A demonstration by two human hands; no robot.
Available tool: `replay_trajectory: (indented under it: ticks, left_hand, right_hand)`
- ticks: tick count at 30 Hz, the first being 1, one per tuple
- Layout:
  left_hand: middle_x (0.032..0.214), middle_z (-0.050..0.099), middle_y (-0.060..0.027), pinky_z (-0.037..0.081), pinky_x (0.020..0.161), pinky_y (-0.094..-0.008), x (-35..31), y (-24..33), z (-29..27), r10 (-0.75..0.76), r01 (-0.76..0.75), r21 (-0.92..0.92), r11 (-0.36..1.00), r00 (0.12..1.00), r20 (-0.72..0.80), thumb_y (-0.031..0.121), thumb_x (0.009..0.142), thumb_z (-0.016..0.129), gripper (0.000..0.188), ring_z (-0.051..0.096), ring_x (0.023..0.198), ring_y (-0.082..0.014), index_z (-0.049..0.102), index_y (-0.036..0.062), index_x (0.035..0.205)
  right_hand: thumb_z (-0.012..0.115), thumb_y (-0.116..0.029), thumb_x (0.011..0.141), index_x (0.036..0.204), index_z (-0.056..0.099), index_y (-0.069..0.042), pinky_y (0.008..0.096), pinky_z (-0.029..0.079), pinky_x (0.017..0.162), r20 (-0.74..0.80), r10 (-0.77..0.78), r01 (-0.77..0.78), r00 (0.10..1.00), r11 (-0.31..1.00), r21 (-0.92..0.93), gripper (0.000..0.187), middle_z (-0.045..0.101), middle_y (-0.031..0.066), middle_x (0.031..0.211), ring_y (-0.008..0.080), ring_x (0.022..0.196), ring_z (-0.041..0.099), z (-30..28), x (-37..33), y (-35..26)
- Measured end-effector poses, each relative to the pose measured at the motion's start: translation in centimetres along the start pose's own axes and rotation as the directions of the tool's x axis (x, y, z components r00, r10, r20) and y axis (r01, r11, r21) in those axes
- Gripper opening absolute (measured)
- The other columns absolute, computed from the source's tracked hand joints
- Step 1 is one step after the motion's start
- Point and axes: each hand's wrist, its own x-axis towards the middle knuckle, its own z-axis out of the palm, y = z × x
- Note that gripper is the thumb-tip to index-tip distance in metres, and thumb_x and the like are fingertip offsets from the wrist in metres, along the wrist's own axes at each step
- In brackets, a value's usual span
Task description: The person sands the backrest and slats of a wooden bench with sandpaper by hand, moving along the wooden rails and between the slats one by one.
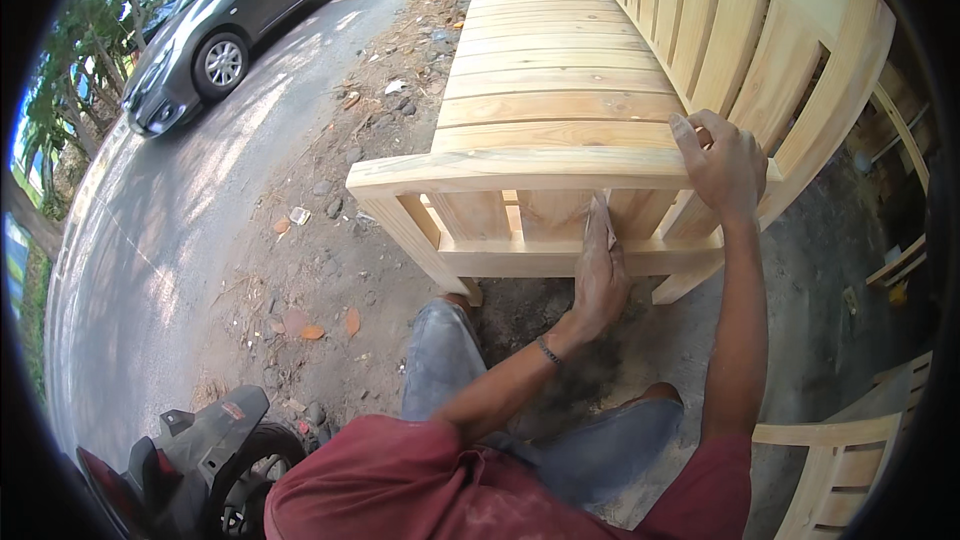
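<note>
A pale, unpainted wooden bench stands in front of me, its slatted side facing my knees. My left hand, with a dark bracelet at the wrist, reaches low to the upright slats under the armrest. Its fingers are pressed together on a thin, dusty piece of sandpaper, held against a slat's edge. My right hand is curled over the armrest's right end, near the backrest, and grips that rail. The undersides of its fingers are partly hidden.
A grey car is on the road at the upper left. A motorcycle's rear end stands at the lower left. Stones and dry leaves lie on the dirt. Another slatted wooden piece is at the lower right, with more wooden frames beyond.
</note>
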Motion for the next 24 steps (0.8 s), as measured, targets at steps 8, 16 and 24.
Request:
replay_trajectory:
  ticks: [8,16,24]
  left_hand:
    - [0.153,0.032,-0.0384,0.030,0.118,-0.0447,0.4,0.2,0.4,0.063,-0.066,-0.024,0.998,0.993,-0.102,-0.013,0.093,0.035,0.065,0.033,0.144,-0.0492,0.018,-0.0099,0.156]
    - [0.151,0.037,-0.0365,0.034,0.115,-0.0459,1.2,-0.1,0.0,0.086,-0.083,0.026,0.996,0.992,-0.098,-0.012,0.091,0.038,0.066,0.038,0.141,-0.0499,0.022,-0.0096,0.155]
    - [0.157,0.031,-0.0333,0.033,0.117,-0.0453,3.3,2.6,-1.5,-0.210,0.222,-0.061,0.973,0.965,0.155,-0.007,0.094,0.040,0.065,0.034,0.145,-0.0469,0.021,-0.0075,0.156]
  right_hand:
    - [0.061,-0.055,0.090,0.094,0.078,-0.011,0.0436,0.055,0.072,0.025,0.028,-0.028,0.999,1.000,-0.013,0.047,0.075,0.0121,0.078,0.0317,0.077,0.073,-0.3,-0.2,-0.7]
    - [0.061,-0.057,0.090,0.093,0.078,-0.011,0.0431,0.054,0.071,0.013,0.013,-0.013,1.000,1.000,-0.027,0.048,0.074,0.0118,0.077,0.0315,0.077,0.073,-0.2,-0.2,-0.7]
    - [0.063,-0.056,0.089,0.094,0.078,-0.011,0.0434,0.054,0.070,0.036,0.026,-0.025,0.999,0.999,-0.023,0.048,0.074,0.0125,0.078,0.0321,0.076,0.073,-0.2,0.1,-0.3]
